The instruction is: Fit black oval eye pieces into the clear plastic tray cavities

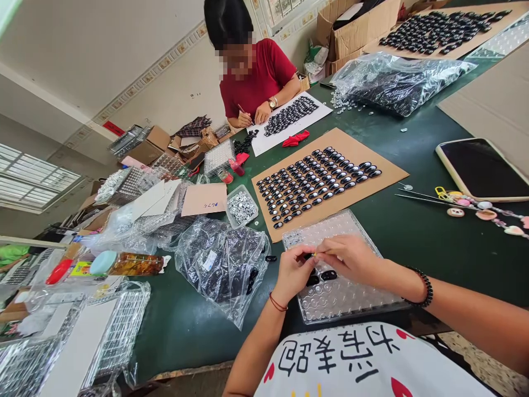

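Observation:
My left hand (294,273) is closed, pinching a small black piece (308,256) that my fingers partly cover. A thin yellowish stick (335,252) is gripped in my right hand (355,258), its tip meeting the fingers of my left hand. Both hands are over a clear plastic tray (343,303) with round dimples. Black oval pieces (329,274) lie on that tray just below my fingers. Beyond it, a brown cardboard sheet (372,151) bears rows of black oval pieces with shiny pale centres.
Left of the tray are a plastic bag (223,270) of black pieces and a box of small silvery parts (242,208). A phone (483,168) and tweezers (425,200) lie right. Across the table, a person (264,71) works over a white sheet (308,124).

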{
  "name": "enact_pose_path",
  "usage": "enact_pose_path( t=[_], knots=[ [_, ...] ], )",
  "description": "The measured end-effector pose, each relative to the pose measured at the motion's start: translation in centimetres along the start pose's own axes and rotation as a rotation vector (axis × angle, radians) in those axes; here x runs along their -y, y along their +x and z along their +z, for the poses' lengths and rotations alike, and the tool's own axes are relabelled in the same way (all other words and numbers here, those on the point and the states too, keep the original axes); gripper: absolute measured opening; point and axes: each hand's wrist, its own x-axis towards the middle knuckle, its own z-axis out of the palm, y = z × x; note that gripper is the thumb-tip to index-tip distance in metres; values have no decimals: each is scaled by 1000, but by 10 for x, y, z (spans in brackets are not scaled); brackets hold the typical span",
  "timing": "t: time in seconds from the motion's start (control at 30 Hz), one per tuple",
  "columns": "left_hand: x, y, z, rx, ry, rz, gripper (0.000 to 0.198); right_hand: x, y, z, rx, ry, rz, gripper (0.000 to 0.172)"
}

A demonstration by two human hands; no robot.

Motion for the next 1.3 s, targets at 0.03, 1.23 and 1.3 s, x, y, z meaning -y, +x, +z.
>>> enact_pose_path(
  t=[0.03, 1.23, 1.3],
  knots=[
    [-1, -1, 1, 3, -27, -7, 17, -1, 2, -1, 0, 118, 98, 27],
    [-3, -2, 2, -106, -7, 22, 24, -9, 12, -13, 166, -115, 294, 26],
    [-3, -2, 2, -98, -16, 27, 23, -12, 11, -9, 186, -158, 269, 22]
  ],
)
